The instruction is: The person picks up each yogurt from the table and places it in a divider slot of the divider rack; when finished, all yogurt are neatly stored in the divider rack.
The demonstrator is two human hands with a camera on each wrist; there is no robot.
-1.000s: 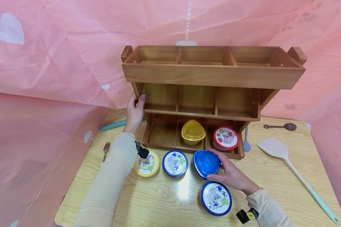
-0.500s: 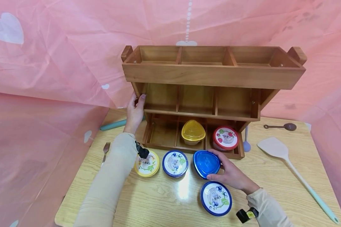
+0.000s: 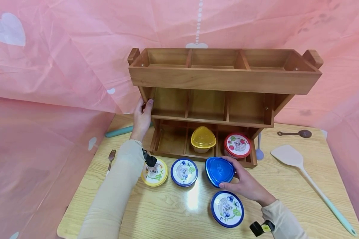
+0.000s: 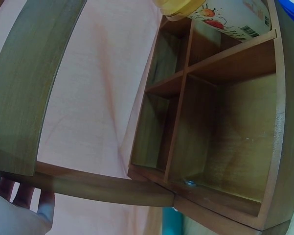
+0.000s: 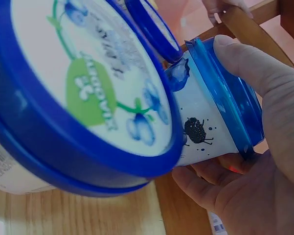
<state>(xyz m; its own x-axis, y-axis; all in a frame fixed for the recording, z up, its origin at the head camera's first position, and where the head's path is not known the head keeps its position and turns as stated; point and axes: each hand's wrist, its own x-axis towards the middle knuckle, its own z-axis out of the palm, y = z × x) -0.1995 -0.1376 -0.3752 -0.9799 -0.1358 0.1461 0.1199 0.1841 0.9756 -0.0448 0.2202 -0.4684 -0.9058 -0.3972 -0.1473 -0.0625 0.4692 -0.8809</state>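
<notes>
My left hand (image 3: 142, 118) grips the left side post of a three-tier wooden rack (image 3: 221, 79); in the left wrist view its fingers curl around the frame. My right hand (image 3: 245, 181) holds a tub with a translucent blue rounded-triangular lid (image 3: 219, 171), thumb on one side and fingers on the other. The right wrist view shows berry prints on that tub's white wall (image 5: 205, 132). Just in front stands a round blue-lidded tub (image 3: 227, 209). In the rack's bottom tier sit a yellow-lidded tub (image 3: 203, 137), in the middle compartment, and a red-lidded tub (image 3: 237, 145), in the right one.
Another round blue-lidded tub (image 3: 184, 172) and a round yellow-lidded tub (image 3: 155, 172) stand before the rack. A fork (image 3: 111, 159) and a teal rod-like handle (image 3: 119, 131) lie left. On the right are a spatula (image 3: 290, 156), a brown spoon (image 3: 304, 133) and a blue-grey spoon (image 3: 259, 153).
My right hand has shifted the blue triangular-lidded tub slightly right and toward the rack. The left hand stays on the post, and the other tubs have not moved.
</notes>
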